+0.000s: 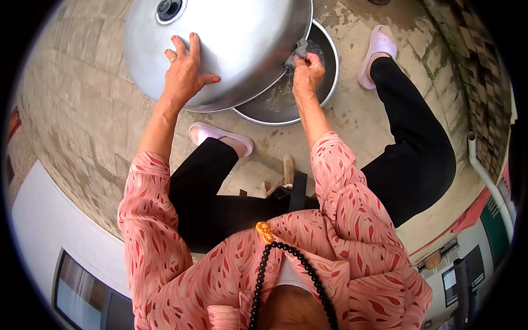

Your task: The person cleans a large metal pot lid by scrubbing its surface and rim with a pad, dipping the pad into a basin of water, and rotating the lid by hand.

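A large domed metal pot lid (247, 49) with a black knob (169, 9) leans over a round metal basin (329, 91) holding some water. My left hand (186, 71) lies on the lid's outer face, its fingers spread and the thumb out to the side. At the lid's right rim, my right hand (308, 74) pinches a crumpled grey cloth (296, 55) against the edge, above the basin. The lid hides the basin's left part and far side.
The paved ground (82, 82) is wet in patches around the basin. My feet in pale slippers (379, 47) stand on either side of it. Beneath me, part of a wooden stool (288, 168) shows. A brick wall (484, 82) and a pipe (487, 179) run along the right.
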Tool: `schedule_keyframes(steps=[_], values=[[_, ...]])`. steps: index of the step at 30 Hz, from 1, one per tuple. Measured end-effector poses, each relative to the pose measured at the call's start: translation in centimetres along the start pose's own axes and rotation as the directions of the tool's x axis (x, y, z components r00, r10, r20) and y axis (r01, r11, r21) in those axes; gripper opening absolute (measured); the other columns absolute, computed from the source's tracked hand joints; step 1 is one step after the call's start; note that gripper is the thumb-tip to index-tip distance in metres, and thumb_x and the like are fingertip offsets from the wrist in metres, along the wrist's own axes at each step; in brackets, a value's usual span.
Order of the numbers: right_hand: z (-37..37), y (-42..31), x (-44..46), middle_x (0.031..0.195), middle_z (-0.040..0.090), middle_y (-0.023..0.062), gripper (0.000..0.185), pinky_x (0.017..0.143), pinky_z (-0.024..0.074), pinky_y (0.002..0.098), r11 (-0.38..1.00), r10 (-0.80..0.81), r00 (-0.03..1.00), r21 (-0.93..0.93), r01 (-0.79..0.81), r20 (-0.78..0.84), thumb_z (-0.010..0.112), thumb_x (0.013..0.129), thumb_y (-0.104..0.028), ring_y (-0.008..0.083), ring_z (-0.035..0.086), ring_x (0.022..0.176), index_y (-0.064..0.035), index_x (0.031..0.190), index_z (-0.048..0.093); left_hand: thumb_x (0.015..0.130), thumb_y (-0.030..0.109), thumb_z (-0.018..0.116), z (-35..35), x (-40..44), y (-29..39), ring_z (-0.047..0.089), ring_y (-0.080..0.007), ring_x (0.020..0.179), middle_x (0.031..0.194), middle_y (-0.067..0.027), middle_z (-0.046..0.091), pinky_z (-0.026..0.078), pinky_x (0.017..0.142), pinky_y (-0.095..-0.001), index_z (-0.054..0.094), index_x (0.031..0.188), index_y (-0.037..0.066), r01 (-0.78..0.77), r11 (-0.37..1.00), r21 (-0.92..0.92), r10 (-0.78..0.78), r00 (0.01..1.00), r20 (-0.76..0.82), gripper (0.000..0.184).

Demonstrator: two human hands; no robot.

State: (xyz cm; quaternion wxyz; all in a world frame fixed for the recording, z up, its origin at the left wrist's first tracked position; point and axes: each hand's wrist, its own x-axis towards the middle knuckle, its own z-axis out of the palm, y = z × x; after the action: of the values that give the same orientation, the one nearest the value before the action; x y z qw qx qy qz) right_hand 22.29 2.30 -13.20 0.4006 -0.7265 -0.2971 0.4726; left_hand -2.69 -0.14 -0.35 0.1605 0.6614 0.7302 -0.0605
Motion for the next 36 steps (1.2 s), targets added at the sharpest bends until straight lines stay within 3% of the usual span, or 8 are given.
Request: schedule_keyframes(steps=[5,6,10,14,19,24,32,36], values=[[1.0,-4.1,-3.5,0.089,0.058,0.0091,0.014,0.072,0.0464,0.0345,0.977,-0.212,0.975,0.044,0.209,0.062,0.074,0.077,-0.006,0.0208,0.057,0.08,0.0003,0.084,0.063,0.057,0.032,0.091,-0.3,0.3,0.5,0.038,-0.066,0.119,0.144,-0.0404,0.021,0.055,0.082,-0.0553,0.025,0.147,0.008,0.019,1.0,0.013,-0.019,1.0,0.001,0.114],[1.6,-3.8,-3.2,0.079,0.063,0.0024,0.009,0.065,0.0461,0.0257,0.952,-0.301,0.954,0.057,0.3,0.007,0.07,0.08,0.002,0.0085,0.054,0.069,0.0027,0.087,0.064,0.057,0.033,0.091,-0.3,0.0,0.4,0.037,-0.0661,0.12,0.144,-0.0403,0.021,0.055,0.082,-0.0554,0.025,0.147,0.008,0.023,1.0,0.011,-0.023,1.0,0.01,0.114],[0.4,-2.1,1.0,0.078,0.063,0.0025,0.008,0.064,0.0463,0.0257,0.996,-0.081,0.997,0.027,0.081,-0.001,0.069,0.081,0.003,0.0095,0.055,0.068,0.0015,0.087,0.065,0.058,0.035,0.09,0.1,-0.2,0.0,0.037,-0.0665,0.12,0.145,-0.0392,0.02,0.056,0.08,-0.0558,0.025,0.148,0.01,-0.009,1.0,0.018,0.01,1.0,-0.015,0.114],[1.7,-4.1,-2.1,0.077,0.063,0.0019,0.01,0.063,0.0454,0.0255,0.958,-0.283,0.958,0.062,0.281,0.034,0.071,0.081,0.0,0.0084,0.054,0.068,0.0022,0.087,0.064,0.058,0.036,0.089,0.5,-0.2,-0.4,0.036,-0.0669,0.12,0.144,-0.0387,0.02,0.056,0.079,-0.0567,0.025,0.148,0.01,-0.007,1.0,0.019,0.008,1.0,-0.031,0.113],[0.5,-2.8,0.0,0.074,0.064,0.0064,0.012,0.062,0.047,0.0313,0.994,-0.043,0.999,0.098,0.045,-0.02,0.072,0.08,-0.004,0.0138,0.056,0.066,0.0016,0.084,0.063,0.057,0.036,0.09,0.5,-0.1,-0.2,0.038,-0.0674,0.118,0.143,-0.0366,0.022,0.056,0.077,-0.0571,0.027,0.147,0.01,-0.016,1.0,0.02,0.016,0.999,-0.028,0.112],[1.9,-3.5,-3.7,0.078,0.059,0.007,0.015,0.064,0.0466,0.032,0.957,-0.27,0.963,0.118,0.266,0.017,0.073,0.078,-0.004,0.0156,0.055,0.069,0.0008,0.083,0.06,0.057,0.035,0.09,0.5,-0.2,-0.1,0.037,-0.0677,0.118,0.142,-0.0354,0.024,0.056,0.078,-0.059,0.028,0.146,0.011,-0.009,1.0,0.001,0.009,0.999,-0.042,0.111],[0.4,-1.9,-3.2,0.076,0.061,0.007,0.013,0.063,0.047,0.0312,0.995,-0.009,0.999,0.101,0.013,-0.033,0.072,0.079,-0.002,0.0147,0.055,0.067,0.0017,0.084,0.061,0.056,0.045,0.086,0.1,-0.3,0.0,0.036,-0.0628,0.124,0.149,-0.0314,0.022,0.049,0.094,-0.0546,0.026,0.149,0.015,0.056,0.998,0.042,-0.056,0.998,0.0,0.115],[0.9,-2.7,-6.7,0.079,0.06,0.0066,0.012,0.064,0.0474,0.0317,0.98,-0.126,0.989,0.164,0.113,0.076,0.071,0.08,-0.002,0.0151,0.055,0.068,0.0009,0.085,0.06,0.056,0.047,0.085,0.2,0.1,-0.1,0.036,-0.0622,0.124,0.149,-0.0314,0.022,0.049,0.095,-0.0549,0.026,0.15,0.015,0.05,0.998,0.025,-0.05,0.999,-0.001,0.115]])
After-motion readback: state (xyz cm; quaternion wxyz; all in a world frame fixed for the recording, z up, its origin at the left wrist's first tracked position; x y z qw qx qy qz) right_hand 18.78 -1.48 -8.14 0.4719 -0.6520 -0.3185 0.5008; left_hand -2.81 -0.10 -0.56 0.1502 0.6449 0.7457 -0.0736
